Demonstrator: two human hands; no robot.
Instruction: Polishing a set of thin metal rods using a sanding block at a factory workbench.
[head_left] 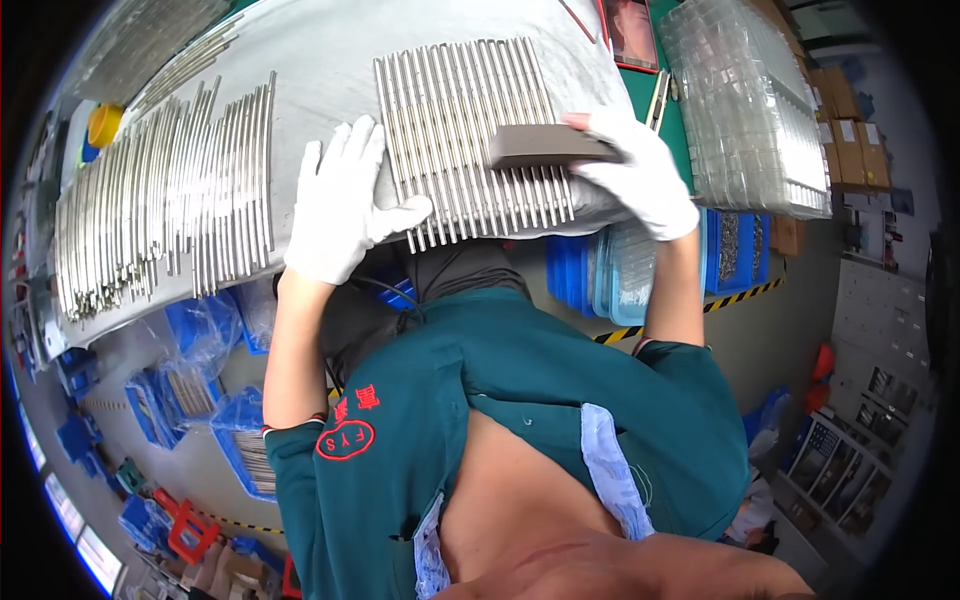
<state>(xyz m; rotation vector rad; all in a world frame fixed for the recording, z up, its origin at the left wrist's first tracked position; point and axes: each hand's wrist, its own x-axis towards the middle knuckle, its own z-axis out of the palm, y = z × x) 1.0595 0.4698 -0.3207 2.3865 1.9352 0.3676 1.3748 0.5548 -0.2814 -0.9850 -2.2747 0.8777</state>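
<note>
Side by side on a pale cloth (320,60) lies a row of slim metal rods (455,120). My left hand (338,205), in a white glove, rests flat at the row's left edge. Its fingers are spread, and the thumb reaches over the near ends of the leftmost rods. In my right hand (645,175), also gloved in white, is a dark grey rectangular block (550,146), gripped by its right end. The block lies across the right half of the row; whether it touches the rods is hard to tell. A bare fingertip pokes out of the right glove.
A larger, uneven group of rods (170,190) covers the table's left side. Stacked clear plastic trays (740,110) stand at the right, beside a red-framed object (630,35) and a slim metal tool (657,100). Blue bins (570,275) sit below the table edge.
</note>
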